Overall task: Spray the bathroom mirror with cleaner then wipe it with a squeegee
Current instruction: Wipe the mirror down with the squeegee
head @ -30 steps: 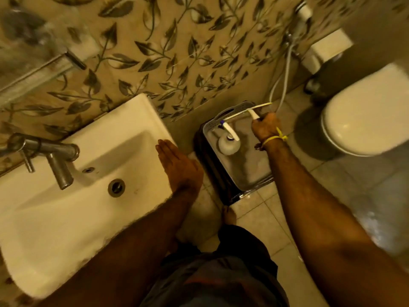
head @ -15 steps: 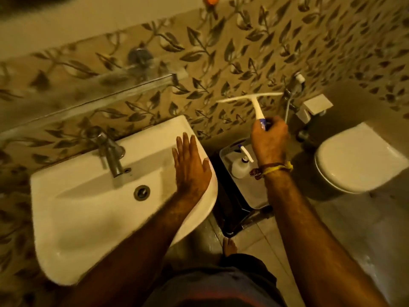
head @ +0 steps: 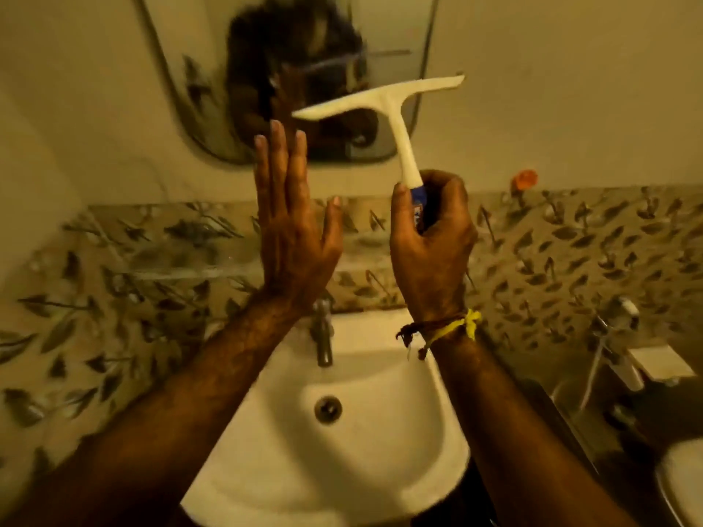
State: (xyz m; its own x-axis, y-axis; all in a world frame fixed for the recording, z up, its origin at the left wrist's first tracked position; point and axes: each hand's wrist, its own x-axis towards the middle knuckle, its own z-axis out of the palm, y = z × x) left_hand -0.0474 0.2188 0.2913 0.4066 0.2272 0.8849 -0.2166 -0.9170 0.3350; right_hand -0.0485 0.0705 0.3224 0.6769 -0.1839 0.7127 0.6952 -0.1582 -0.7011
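Both hands now raised before mirror, right hand gripping squeegee, left hand flat, empty

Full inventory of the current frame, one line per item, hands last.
Rounded wall mirror: 1, dark reflection, on the cream wall above the sink.
White plastic squeegee with blue handle end: 1, raised in front of the mirror's lower right.
White ceramic sink: 1, bottom centre.
Metal tap: 1, silver, at the sink's back edge.
Clear glass shelf: 1, on the leaf-patterned tiles under the mirror.
Small orange object: 1, on the wall right of the mirror; blurred.
White toilet: 1, bottom right corner.
Left hand: open, flat, fingers up, empty.
Right hand: closed on the squeegee handle; yellow and brown wrist threads.
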